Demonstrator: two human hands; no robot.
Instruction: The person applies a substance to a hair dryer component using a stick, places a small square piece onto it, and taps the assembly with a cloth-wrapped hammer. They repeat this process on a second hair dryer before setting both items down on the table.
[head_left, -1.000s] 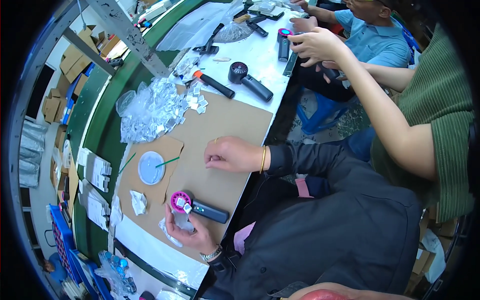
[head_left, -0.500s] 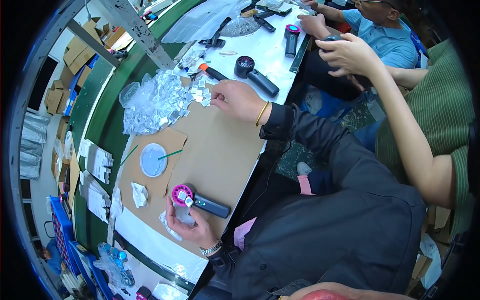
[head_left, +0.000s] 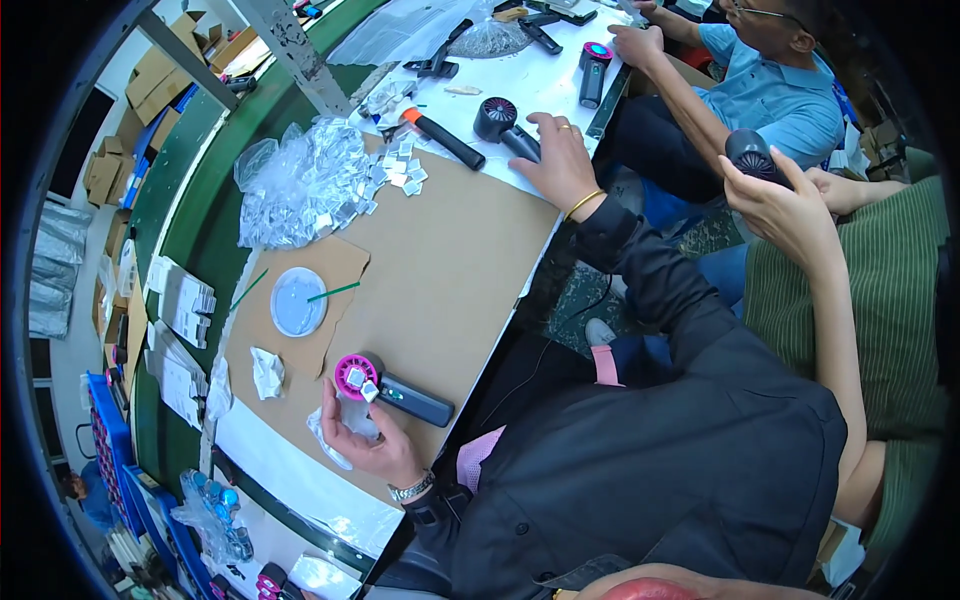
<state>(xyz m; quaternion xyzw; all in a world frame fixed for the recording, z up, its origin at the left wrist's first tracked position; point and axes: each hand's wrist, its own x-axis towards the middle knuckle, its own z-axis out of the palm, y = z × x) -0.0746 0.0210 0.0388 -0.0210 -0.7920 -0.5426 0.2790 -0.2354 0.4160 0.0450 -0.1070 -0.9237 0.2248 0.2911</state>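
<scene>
My right hand (head_left: 562, 165) reaches over a black handheld fan (head_left: 497, 120) lying on the white table part. Its thumb and fingers are around the handle, hiding the handle's end. My left hand (head_left: 375, 445) is beside a second handheld fan (head_left: 420, 402) with a pink rim, its fingers curved and apart. Two small white squares (head_left: 356, 379) sit on the pink fan's head, one near my left thumb tip. A crumpled white tissue (head_left: 328, 440) lies partly under my left hand.
A pile of silvery squares in clear plastic (head_left: 310, 185) lies at the far left of the cardboard (head_left: 440, 260). Nearer are a round white lid (head_left: 298, 302) with a green stick and a tissue wad (head_left: 267, 372). A co-worker's hand (head_left: 790, 215) holds a dark fan at right.
My right hand has left the loose squares and moved right onto the black fan's handle. The left hand stays by the pink-rimmed fan. A co-worker's raised hand has come lower.
</scene>
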